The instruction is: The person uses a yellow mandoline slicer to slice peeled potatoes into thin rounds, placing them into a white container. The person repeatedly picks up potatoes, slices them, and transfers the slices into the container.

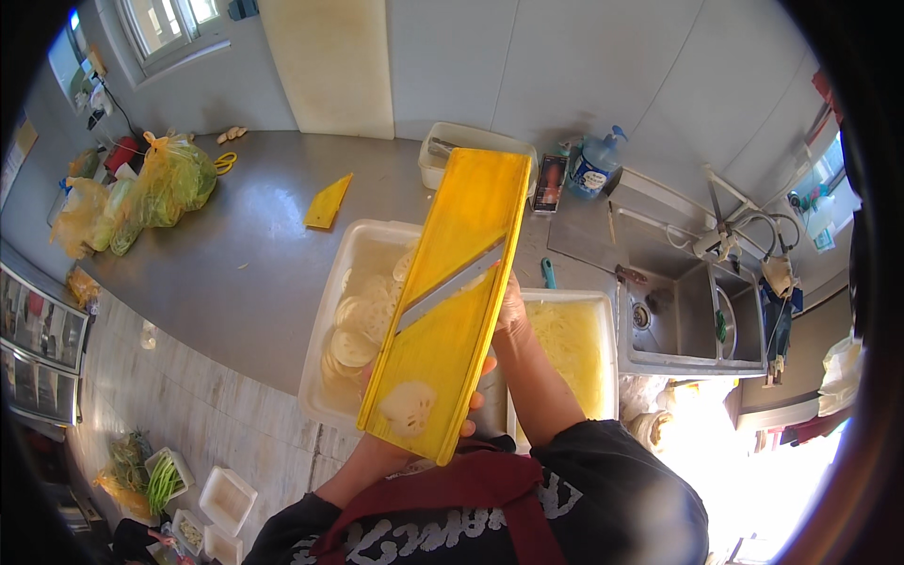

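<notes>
A yellow mandoline slicer (452, 233) with a slanted metal blade (448, 286) is held up before me, tilted. My left hand (385, 453) grips its lower end from beneath, fingertips curling over the right edge. On that end lies a thin lotus root slice (408, 409). My right hand (511, 312) is behind the board near the blade, mostly hidden, so its grip is unclear. Below, a white tub (321, 332) contains many lotus root slices (353, 346) in liquid. To the right, another white tub (609, 332) has pale yellow shreds (568, 346).
A yellow plastic piece (328, 203) rests on the steel counter (261, 282). Behind the slicer is a white bin (431, 166), beside a blue jug (592, 168). Bagged greens (173, 183) and yellow-handled scissors (225, 163) lie left. A teal-handled tool (548, 273) and sink (681, 311) are right.
</notes>
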Tool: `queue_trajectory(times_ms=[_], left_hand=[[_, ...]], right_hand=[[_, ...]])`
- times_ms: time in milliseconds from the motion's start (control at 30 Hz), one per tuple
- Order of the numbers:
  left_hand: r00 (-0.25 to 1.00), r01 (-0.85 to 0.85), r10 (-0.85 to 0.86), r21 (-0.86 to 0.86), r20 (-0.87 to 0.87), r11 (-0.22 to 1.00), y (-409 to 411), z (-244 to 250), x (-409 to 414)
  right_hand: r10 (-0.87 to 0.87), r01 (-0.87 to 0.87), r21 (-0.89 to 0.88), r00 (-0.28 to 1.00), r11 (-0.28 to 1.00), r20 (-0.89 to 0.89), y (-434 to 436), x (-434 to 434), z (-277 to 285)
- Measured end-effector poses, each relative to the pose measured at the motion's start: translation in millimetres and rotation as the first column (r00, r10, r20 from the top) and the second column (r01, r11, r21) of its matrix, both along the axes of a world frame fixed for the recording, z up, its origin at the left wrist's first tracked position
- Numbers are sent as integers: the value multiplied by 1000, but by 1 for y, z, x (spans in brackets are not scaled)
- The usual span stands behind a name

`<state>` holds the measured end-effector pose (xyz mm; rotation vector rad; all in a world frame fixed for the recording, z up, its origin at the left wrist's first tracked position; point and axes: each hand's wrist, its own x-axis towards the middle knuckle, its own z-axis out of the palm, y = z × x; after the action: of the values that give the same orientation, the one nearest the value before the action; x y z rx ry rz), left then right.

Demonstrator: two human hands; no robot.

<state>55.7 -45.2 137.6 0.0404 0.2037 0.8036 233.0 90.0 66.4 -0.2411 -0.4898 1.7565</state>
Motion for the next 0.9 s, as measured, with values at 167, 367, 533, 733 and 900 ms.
queue_trajectory(times_ms=[167, 367, 533, 733, 900], left_hand=[[999, 13, -15, 64, 38, 998, -4, -19, -4], [997, 70, -71, 54, 15, 996, -1, -38, -4], [996, -58, 58, 7, -67, 998, 0, -14, 2], [988, -132, 134, 23, -74, 991, -2, -26, -6], [922, -74, 180, 300, -344, 951, -3, -32, -14]], right_hand=[[125, -139, -164, 987, 977, -97, -2, -3, -18], [226, -269, -302, 959, 915, -170, -16, -26, -57], [274, -297, -353, 955, 887, -115, -29, -32, -70], [321, -319, -431, 944, 844, -71, -47, -44, -90], [340, -291, -474, 940, 831, 19, -50, -55, -95]])
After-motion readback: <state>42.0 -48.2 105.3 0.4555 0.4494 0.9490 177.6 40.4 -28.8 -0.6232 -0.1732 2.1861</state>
